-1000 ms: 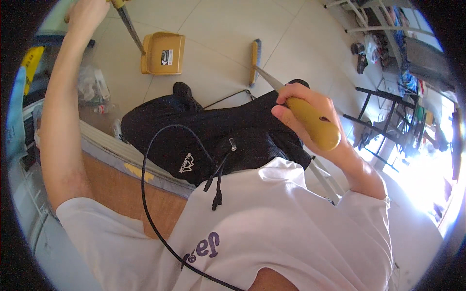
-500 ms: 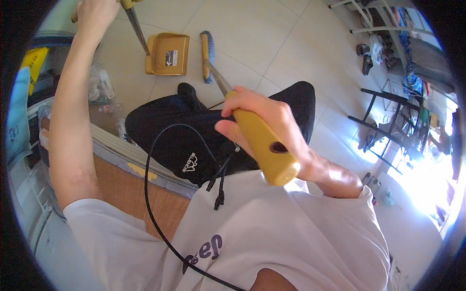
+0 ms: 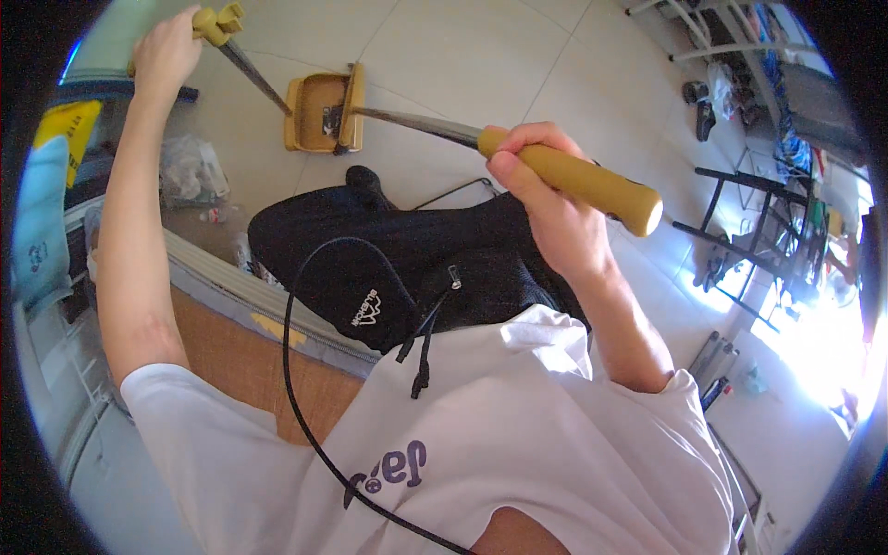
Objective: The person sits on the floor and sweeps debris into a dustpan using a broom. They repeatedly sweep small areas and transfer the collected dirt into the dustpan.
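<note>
My left hand [image 3: 168, 54], at the far left, is closed round the top of a dustpan's long handle. The mustard-yellow dustpan [image 3: 305, 137] rests on the tiled floor with a label inside its pan. My right hand [image 3: 555, 199] grips the thick yellow handle of a broom [image 3: 592, 180], its grey shaft running left toward the pan. The broom head [image 3: 350, 109] lies across the pan's right side, seen nearly edge-on, and hides part of the inside. I cannot tell whether any dirt is in the pan.
Clear plastic bags [image 3: 190, 166] and a bottle [image 3: 215, 215] lie at the left beside a bed edge [image 3: 222, 287]. On the right stand a black metal stool frame [image 3: 740, 203], dark shoes [image 3: 703, 109] and a rack [image 3: 740, 51]. A black cable [image 3: 289, 333] hangs before my shirt.
The broom head has moved left from the floor beside the dustpan onto its right side. My right hand has swung the handle up and to the right. The left hand has shifted slightly down and left.
</note>
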Motion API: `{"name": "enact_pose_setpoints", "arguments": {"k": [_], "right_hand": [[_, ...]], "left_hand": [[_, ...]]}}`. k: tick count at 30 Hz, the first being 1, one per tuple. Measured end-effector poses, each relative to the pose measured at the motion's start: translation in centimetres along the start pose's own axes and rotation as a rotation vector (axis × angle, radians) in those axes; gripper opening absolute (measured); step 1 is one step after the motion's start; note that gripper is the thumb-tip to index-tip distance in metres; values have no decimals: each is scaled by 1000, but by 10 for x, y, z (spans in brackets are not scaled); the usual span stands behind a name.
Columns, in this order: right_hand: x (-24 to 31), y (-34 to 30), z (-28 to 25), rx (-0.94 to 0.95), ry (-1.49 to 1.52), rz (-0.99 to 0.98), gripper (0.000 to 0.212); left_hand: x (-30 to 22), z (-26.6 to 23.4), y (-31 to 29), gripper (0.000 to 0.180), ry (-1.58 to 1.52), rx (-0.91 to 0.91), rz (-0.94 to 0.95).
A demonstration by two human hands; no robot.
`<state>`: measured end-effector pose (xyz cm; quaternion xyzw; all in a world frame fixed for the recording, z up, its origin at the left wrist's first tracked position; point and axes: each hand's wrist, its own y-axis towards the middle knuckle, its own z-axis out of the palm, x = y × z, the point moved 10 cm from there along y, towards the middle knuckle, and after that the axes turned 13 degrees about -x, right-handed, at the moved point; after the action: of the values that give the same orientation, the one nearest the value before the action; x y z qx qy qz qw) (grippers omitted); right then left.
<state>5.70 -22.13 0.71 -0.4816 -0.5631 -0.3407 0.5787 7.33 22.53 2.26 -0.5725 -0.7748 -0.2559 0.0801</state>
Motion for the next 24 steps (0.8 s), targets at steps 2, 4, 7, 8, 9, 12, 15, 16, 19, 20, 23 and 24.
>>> {"name": "enact_pose_setpoints", "arguments": {"k": [2,4,7,8,9,12,15,16,19,20,23,24], "right_hand": [[-5,2,-7,13,84,5,13],[-8,6,-15,-21,203,90,16],[-4,12,-30,-27,417,218,18],[2,15,-37,-5,437,203,17],[8,18,-46,17,456,189,16],[26,28,-74,53,426,138,15],[50,37,-86,123,384,60,15],[55,39,-90,97,347,55,14],[68,47,-91,40,97,10,10],[68,49,-91,35,25,28,9],[81,49,-66,136,-351,-212,9],[78,44,-50,167,-379,-209,6]], "left_hand": [[1,-9,-5,43,29,46,-17],[4,-17,-12,40,51,70,-5],[23,-19,-33,39,7,95,-28],[31,-19,-41,39,-11,77,-35],[40,-17,-49,38,-29,60,-42],[70,-12,-76,36,-94,103,-131],[90,-17,-105,32,-91,127,-214],[100,-16,-116,32,-94,155,-248],[119,-19,-143,30,-114,182,-314],[126,-21,-152,30,-142,159,-322],[137,-18,-170,28,-175,134,-364],[136,-14,-176,28,-201,170,-373]]}}
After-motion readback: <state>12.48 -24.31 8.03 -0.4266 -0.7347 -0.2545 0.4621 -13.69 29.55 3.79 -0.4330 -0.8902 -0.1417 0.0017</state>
